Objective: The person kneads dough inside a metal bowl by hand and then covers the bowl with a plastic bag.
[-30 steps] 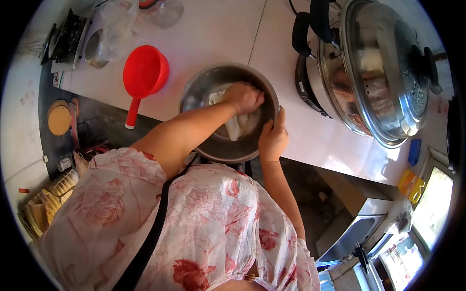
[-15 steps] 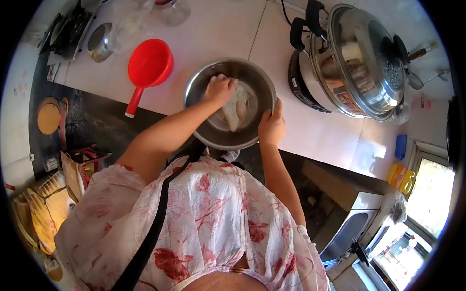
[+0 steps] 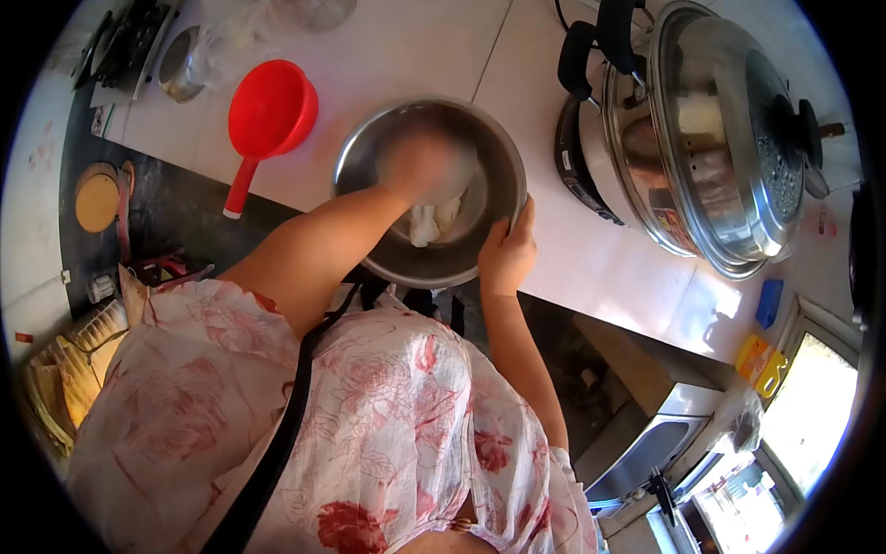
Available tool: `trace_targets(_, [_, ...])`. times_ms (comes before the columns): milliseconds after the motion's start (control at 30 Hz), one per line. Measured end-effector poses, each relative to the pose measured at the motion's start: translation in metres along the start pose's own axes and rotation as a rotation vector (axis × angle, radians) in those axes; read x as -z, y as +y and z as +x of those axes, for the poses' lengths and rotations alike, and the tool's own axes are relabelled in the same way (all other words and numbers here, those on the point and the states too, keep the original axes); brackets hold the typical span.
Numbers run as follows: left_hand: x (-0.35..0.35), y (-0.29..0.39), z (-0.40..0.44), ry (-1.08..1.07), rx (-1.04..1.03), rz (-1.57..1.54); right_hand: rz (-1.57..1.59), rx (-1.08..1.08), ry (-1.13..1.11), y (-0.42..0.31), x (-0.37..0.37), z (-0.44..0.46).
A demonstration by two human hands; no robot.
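Note:
A stainless steel bowl (image 3: 355, 164) straddles the counter's front edge before me. My right hand (image 3: 507, 256) grips its right rim, thumb on the inner side and fingers outside. Inside the bowl is my left hand (image 3: 420, 168), smeared by motion, so its fingers do not show clearly. Under and below that hand lies a pale, limp, wet-looking piece (image 3: 425, 224), whose kind I cannot make out. Whether the left hand holds this piece is hidden by the blur. To the left, a red plastic dipper (image 3: 269, 109) rests on the counter, its handle toward me.
On the right, a large lidded steel pot (image 3: 688, 138) stands on a black-edged electric cooker (image 3: 574, 152). A small metal bowl (image 3: 181, 66) and clear plastic bags (image 3: 242, 35) lie at the back left. A yellow bottle (image 3: 759, 363) is near the window.
My left hand has moved slightly within the bowl and is now blurred. The pale piece looks more bunched up. The camera view has shifted; my right hand keeps its hold on the rim.

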State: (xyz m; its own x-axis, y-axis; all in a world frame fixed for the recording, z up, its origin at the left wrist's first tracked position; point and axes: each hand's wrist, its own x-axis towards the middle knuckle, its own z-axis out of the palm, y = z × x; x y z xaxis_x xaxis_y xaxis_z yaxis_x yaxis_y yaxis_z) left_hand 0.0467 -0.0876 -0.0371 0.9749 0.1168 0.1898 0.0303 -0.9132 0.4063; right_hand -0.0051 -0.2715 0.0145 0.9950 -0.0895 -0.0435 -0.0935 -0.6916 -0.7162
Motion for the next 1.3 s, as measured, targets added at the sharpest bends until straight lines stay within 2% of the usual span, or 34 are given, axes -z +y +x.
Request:
trace_targets(100, [0.005, 0.008, 0.007, 0.014, 0.072, 0.036, 0.029, 0.049, 0.053, 0.001, -0.001, 0.0])
trace_targets(233, [0.007, 0.007, 0.013, 0.0, 0.034, 0.018, 0.056, 0.024, 0.105, -0.003, -0.005, -0.003])
trace_targets(333, [0.009, 0.003, 0.019, -0.035, -0.076, 0.014, -0.012, -0.042, 0.143, -0.007, -0.013, -0.008])
trace_targets(400, [0.008, 0.005, 0.024, 0.017, -0.222, -0.138, -0.043, -0.071, 0.201, -0.005, -0.018, -0.007])
trace_targets(433, [0.023, 0.013, 0.026, 0.015, -0.232, -0.144, -0.046, -0.076, 0.211, -0.004, -0.018, -0.007])
trace_targets(500, [0.063, 0.021, 0.034, -0.484, -0.137, -0.241, -0.003, -0.075, 0.211, -0.005, -0.02, -0.003])
trace_targets(533, [0.082, 0.026, 0.037, -0.481, -0.143, -0.234, 0.004, -0.073, 0.216, -0.006, -0.022, -0.003])
trace_targets(633, [0.106, 0.043, 0.034, -0.643, -0.122, -0.333, 0.03, -0.065, 0.235, -0.003, -0.021, -0.001])
trace_targets(767, [0.089, 0.047, 0.019, -0.641, -0.117, -0.139, -0.038, 0.005, 0.21, -0.003, -0.024, 0.003])
trace_targets(833, [0.101, 0.066, 0.005, -0.785, -0.041, 0.086, -0.069, 0.032, 0.21, -0.005, -0.023, 0.002])
trace_targets(900, [0.092, 0.067, -0.021, -0.672, -0.084, 0.037, -0.099, 0.013, 0.149, -0.004, -0.022, 0.002])
trace_targets(933, [0.089, 0.067, -0.037, -0.558, -0.181, 0.053, -0.096, 0.002, 0.148, -0.005, -0.022, 0.001])
trace_targets(967, [0.079, 0.062, -0.051, -0.352, -0.295, 0.052, -0.095, 0.004, 0.153, -0.006, -0.022, 0.002])
trace_targets(1033, [0.069, 0.056, -0.061, -0.168, -0.418, 0.051, -0.099, 0.001, 0.152, -0.005, -0.022, 0.001])
trace_targets(1133, [0.047, 0.027, -0.06, -0.169, -0.477, 0.043, -0.099, 0.042, 0.135, -0.003, -0.023, 0.003])
trace_targets(1300, [0.026, 0.023, -0.041, -0.173, -0.473, 0.05, -0.105, 0.01, 0.048, -0.011, -0.015, 0.006])
